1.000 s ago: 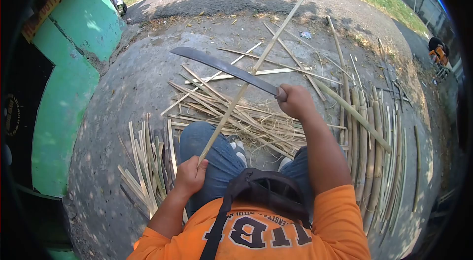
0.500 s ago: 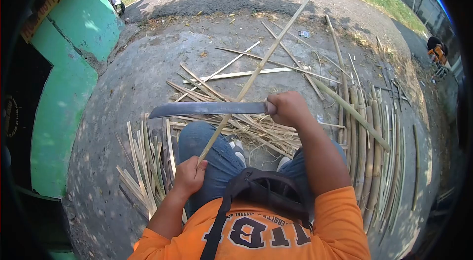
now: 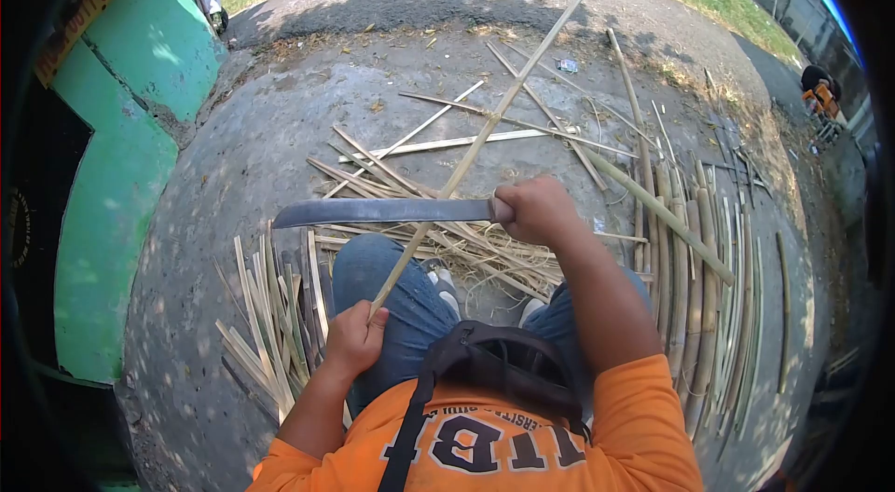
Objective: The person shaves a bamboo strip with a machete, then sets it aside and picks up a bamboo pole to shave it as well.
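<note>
My left hand (image 3: 356, 339) is closed round the lower end of a long bamboo strip (image 3: 483, 135), which slants up and away to the right. In my right hand (image 3: 538, 211) is the wooden handle of a machete. Its long blade (image 3: 387, 211) lies level, pointing left, and crosses the strip above my left knee. Whether the blade touches the strip or passes just over it, I cannot tell. Beneath the blade, between my knees, is a heap of thin split strips and shavings (image 3: 485, 254).
Split strips (image 3: 266, 324) lie at my left. Bamboo poles (image 3: 692, 278) are laid side by side at my right, with one pole (image 3: 667, 217) slanting across them. Loose strips (image 3: 466, 140) cross ahead. A green wall (image 3: 117, 203) stands left; a person (image 3: 820, 93) is far right.
The blade and my right hand have moved slightly left and a little down. The whole view has shifted slightly. Both grips are unchanged.
</note>
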